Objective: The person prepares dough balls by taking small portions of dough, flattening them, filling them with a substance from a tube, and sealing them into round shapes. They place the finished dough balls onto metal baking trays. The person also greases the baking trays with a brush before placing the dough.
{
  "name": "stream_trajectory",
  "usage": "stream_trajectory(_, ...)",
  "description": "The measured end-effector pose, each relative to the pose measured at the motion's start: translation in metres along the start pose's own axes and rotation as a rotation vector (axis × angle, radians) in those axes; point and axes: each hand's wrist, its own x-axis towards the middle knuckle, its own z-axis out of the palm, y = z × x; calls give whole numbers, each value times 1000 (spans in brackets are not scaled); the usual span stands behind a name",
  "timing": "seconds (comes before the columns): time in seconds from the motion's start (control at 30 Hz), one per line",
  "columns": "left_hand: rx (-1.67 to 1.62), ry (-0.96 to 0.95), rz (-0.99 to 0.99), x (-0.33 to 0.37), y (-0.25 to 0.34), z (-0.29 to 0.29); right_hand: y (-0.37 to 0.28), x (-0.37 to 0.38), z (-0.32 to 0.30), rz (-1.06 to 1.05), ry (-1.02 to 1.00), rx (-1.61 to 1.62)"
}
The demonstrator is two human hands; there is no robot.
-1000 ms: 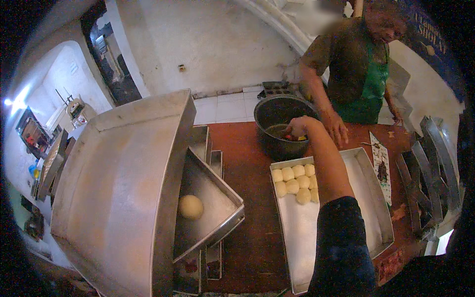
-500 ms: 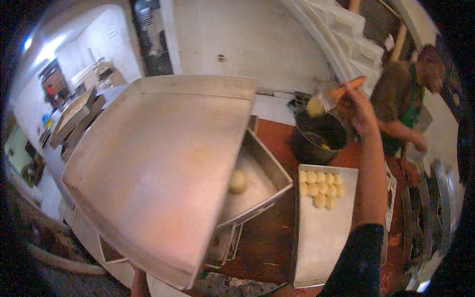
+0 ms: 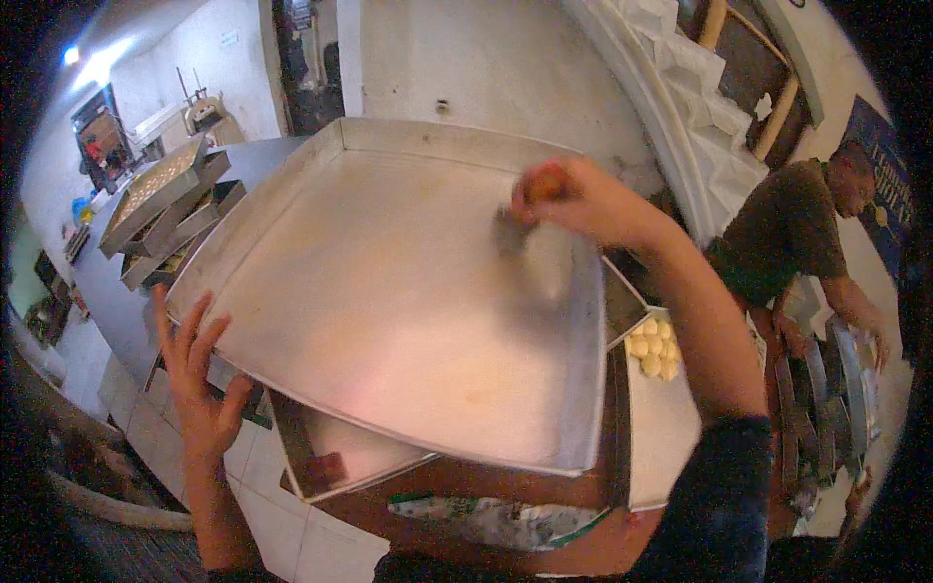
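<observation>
A large, shallow metal tray (image 3: 389, 291) with raised sides fills the middle of the view, resting on top of another metal tray (image 3: 355, 442). My right hand (image 3: 598, 204) is closed around the orange-red handle of a flat brush (image 3: 512, 231). Motion smears the bristles, which are over the tray's far right part. At the tray's near left corner is my left hand (image 3: 199, 389), fingers stretched out along the rim and thumb apart. On the right, a narrow tray (image 3: 663, 452) carries pale dough balls (image 3: 651, 352), partly behind my right forearm.
A person (image 3: 792, 228) leans over stacked metal pans (image 3: 826, 408) at the right. Filled trays (image 3: 170, 199) are piled on a grey table at the far left. A plastic bag (image 3: 496, 520) lies at the near edge, and white stairs (image 3: 680, 117) rise behind.
The brush has gone from above the dark pot on the right to the large tray. That tray has shifted right and turned. My left hand has come up from beneath to its left rim.
</observation>
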Motion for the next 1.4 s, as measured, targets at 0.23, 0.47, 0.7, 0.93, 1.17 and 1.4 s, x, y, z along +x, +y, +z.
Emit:
stream_trajectory(0.23,-184,13,68,-2,-20,2,-93,-69,33,336,-144,321)
stream_trajectory(0.47,-260,20,90,-1,-33,4,-126,3,93,73,-197,193)
stream_trajectory(0.7,-352,-11,112,0,-40,8,-98,70,76,226,-100,159)
stream_trajectory(0.93,-417,2,132,-2,-45,13,-17,142,39,316,123,-163)
stream_trajectory(1.17,-457,-23,150,2,-48,11,-7,235,82,163,236,-126)
stream_trajectory(1.4,-342,22,105,-12,-63,15,-147,195,167,-68,-465,352)
